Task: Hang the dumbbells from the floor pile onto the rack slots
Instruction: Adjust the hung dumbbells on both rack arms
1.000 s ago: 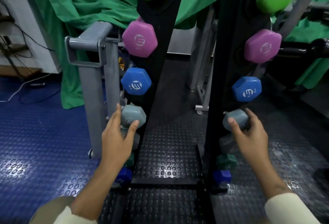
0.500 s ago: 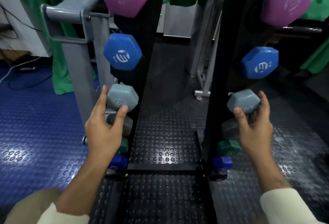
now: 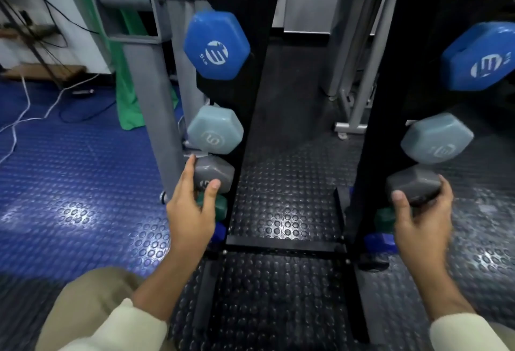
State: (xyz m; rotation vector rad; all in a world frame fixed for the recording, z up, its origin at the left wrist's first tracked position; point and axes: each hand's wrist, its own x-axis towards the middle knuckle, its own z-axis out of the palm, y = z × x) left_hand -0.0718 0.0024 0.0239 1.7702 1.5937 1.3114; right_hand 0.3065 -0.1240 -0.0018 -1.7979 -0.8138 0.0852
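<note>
Hands reaching forward, left hand (image 3: 192, 208) and right hand (image 3: 420, 217) gripping dark grey dumbbell (image 3: 213, 173) ends

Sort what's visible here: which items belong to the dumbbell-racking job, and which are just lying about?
Job:
- dark grey dumbbell, left hand on one end, right hand on the other
- black rack
- racked dumbbells: light grey, blue

Lying about:
- green cloth
- cables
- grey metal frame
</note>
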